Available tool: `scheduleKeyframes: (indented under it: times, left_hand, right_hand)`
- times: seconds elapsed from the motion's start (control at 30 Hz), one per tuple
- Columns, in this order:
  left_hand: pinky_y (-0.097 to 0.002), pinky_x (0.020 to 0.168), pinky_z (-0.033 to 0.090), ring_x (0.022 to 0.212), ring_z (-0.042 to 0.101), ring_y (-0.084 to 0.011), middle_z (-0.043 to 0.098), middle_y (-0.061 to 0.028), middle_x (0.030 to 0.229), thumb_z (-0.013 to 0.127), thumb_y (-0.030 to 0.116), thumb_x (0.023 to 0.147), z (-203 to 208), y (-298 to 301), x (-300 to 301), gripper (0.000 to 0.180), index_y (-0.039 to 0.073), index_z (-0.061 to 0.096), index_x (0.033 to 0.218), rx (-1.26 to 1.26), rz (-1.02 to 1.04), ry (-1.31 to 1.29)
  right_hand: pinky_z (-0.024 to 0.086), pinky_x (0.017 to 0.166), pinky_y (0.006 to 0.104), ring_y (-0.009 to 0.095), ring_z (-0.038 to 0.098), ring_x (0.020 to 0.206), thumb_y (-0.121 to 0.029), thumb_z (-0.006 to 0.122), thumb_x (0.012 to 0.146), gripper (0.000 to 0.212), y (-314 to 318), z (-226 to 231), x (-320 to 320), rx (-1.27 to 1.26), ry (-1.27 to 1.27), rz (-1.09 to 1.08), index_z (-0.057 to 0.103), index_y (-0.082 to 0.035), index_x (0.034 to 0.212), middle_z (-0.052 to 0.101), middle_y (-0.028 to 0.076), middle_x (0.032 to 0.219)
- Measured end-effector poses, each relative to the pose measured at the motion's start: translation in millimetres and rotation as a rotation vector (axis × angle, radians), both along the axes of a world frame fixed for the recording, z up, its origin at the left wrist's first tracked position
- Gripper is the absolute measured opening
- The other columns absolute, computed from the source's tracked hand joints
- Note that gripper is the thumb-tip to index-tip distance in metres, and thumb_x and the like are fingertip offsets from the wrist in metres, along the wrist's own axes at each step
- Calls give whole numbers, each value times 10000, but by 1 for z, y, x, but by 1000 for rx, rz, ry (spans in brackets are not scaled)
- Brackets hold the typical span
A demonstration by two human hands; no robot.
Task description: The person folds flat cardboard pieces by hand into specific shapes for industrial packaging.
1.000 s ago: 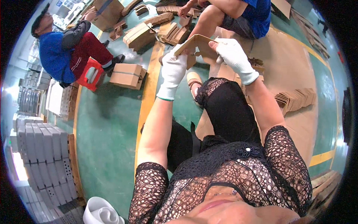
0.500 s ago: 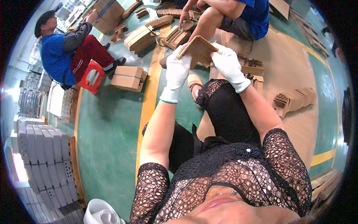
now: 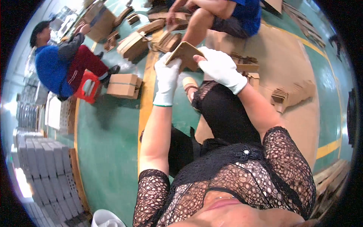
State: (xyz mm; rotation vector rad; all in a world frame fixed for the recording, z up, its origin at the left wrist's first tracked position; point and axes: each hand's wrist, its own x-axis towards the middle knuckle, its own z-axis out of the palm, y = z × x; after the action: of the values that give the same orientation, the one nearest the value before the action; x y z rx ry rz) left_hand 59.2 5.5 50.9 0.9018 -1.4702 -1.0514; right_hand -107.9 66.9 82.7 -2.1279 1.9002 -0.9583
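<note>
Head view: my left grip (image 3: 166, 75) and right grip (image 3: 221, 68) grasp opposite sides of the folded cardboard (image 3: 186, 55); I judge it light, stiffish, best held by its edges.

A folded brown cardboard piece (image 3: 188, 55) is held raised, bent along a crease into a peaked shape, its left side gripped by the left hand (image 3: 167, 71), its right by the right hand (image 3: 218, 67).

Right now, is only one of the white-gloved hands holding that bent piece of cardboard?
No, the left hand and the right hand both grip the bent cardboard piece.
</note>
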Motion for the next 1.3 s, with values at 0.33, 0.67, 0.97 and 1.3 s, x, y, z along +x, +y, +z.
scheduleKeyframes:
  times: [0.33, 0.67, 0.97, 1.3]
  left_hand:
    - [-289, 888, 426, 1070, 544, -222, 511, -199, 1232, 649, 139, 771, -35, -8, -19, 682, -39, 317, 1339, 139, -386, -213]
    - [-265, 931, 382, 1123, 497, -184, 516, -163, 1235, 566, 91, 845, -20, -3, -23, 486, -74, 403, 1272, 251, -377, -242]
    - [-261, 901, 404, 1060, 524, -157, 548, -126, 1202, 562, 124, 858, -23, -8, -15, 431, -43, 462, 1243, 240, -351, -297]
    - [-266, 895, 413, 1033, 551, -163, 595, -139, 1136, 572, 133, 854, -30, -11, -15, 414, -51, 488, 1215, 269, -398, -311]
  right_hand:
    - [465, 720, 433, 335, 614, 791, -413, 384, 874, 438, 93, -71, -117, 510, 154, -366, 650, -72, 797, 646, 163, 824]
    - [482, 720, 440, 338, 622, 829, -396, 388, 870, 433, 247, -164, -228, 784, 340, -886, 668, -66, 860, 653, 166, 866]
    - [470, 760, 494, 348, 617, 915, -395, 396, 877, 428, 232, -175, -262, 875, 367, -1026, 674, -73, 919, 652, 159, 965]
    - [484, 742, 444, 318, 622, 868, -355, 459, 801, 361, 151, -113, -230, 758, 439, -625, 674, -83, 903, 656, 144, 916]
